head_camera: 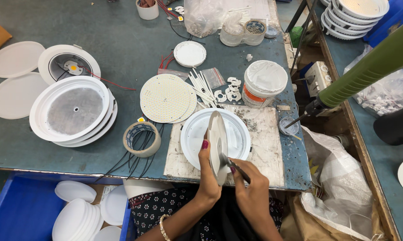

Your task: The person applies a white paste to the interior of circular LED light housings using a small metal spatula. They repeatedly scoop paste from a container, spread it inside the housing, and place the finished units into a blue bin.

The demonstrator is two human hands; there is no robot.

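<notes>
My left hand [209,176] holds a round metal plate [218,143] on edge, thumb along its left face, above a white round lamp housing [194,131] lying on a worn white mat [264,147]. My right hand [250,187] grips a thin dark tool [236,168] whose tip touches the plate's lower right face.
Round LED boards [165,97], a tape roll [141,139] on black wires, stacked white housings [72,111], white diffuser discs [14,59], a white tub [264,82], white rods and small clips lie on the blue-grey table [121,40]. A green powered screwdriver [366,71] hangs at right. A blue bin [22,209] holds white covers.
</notes>
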